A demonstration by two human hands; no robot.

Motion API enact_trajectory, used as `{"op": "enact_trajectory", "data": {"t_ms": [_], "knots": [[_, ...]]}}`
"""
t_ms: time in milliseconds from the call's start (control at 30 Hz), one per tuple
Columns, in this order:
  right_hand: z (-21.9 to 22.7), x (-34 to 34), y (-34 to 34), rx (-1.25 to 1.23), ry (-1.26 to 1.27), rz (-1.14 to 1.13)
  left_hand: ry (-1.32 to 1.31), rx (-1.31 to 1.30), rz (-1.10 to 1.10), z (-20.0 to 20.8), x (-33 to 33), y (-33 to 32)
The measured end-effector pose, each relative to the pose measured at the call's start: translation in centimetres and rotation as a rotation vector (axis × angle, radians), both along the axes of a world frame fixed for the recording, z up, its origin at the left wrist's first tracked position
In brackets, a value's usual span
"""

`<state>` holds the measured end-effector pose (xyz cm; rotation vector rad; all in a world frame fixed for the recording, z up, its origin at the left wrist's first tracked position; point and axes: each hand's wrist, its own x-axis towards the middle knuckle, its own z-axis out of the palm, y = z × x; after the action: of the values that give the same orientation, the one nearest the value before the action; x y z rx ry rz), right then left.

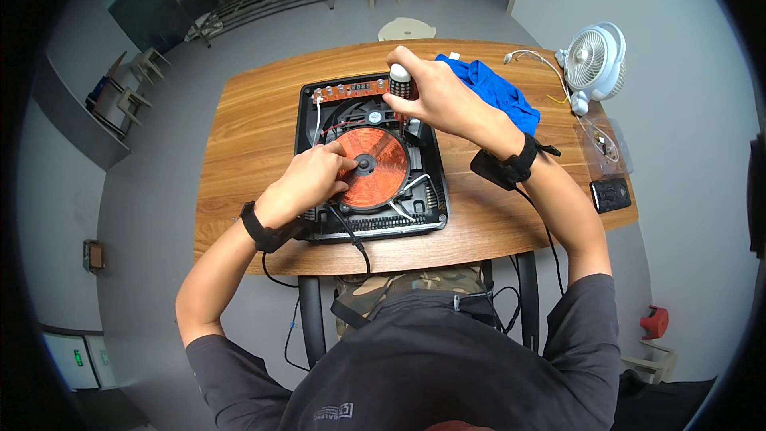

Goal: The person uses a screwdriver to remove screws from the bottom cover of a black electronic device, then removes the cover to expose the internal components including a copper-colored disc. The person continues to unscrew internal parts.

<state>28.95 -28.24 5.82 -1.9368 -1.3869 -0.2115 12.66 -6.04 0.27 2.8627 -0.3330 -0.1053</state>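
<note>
An opened induction cooker lies on the wooden table, its black base holding a round copper-coloured coil. My left hand rests at the coil's left side. Its fingers reach over the windings toward the dark centre, apart and not visibly gripping anything. Above the coil's upper right edge, my right hand is closed around the black-and-white handle of a screwdriver. The tool stands roughly upright, its shaft pointing down beside the coil; where the tip meets the cooker is too small to tell. An orange control board runs along the far edge.
Blue cloth lies behind my right forearm. A white fan stands at the table's far right, near a clear plastic tray with small parts and a black box. A black cable hangs over the front edge.
</note>
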Motion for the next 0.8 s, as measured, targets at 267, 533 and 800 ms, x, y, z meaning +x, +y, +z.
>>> {"op": "enact_trajectory", "data": {"t_ms": [267,533,800], "knots": [[0.4,0.4,-0.1,-0.073,-0.262,-0.157,0.03,0.014,0.015,0.1,0.2,-0.1],[1.7,0.9,-0.2,-0.189,-0.217,-0.086,0.033,0.02,0.021,0.9,0.1,-0.4],[1.1,2.2,-0.3,-0.139,-0.314,-0.023,0.005,0.017,0.006,0.7,0.2,-0.5]]}}
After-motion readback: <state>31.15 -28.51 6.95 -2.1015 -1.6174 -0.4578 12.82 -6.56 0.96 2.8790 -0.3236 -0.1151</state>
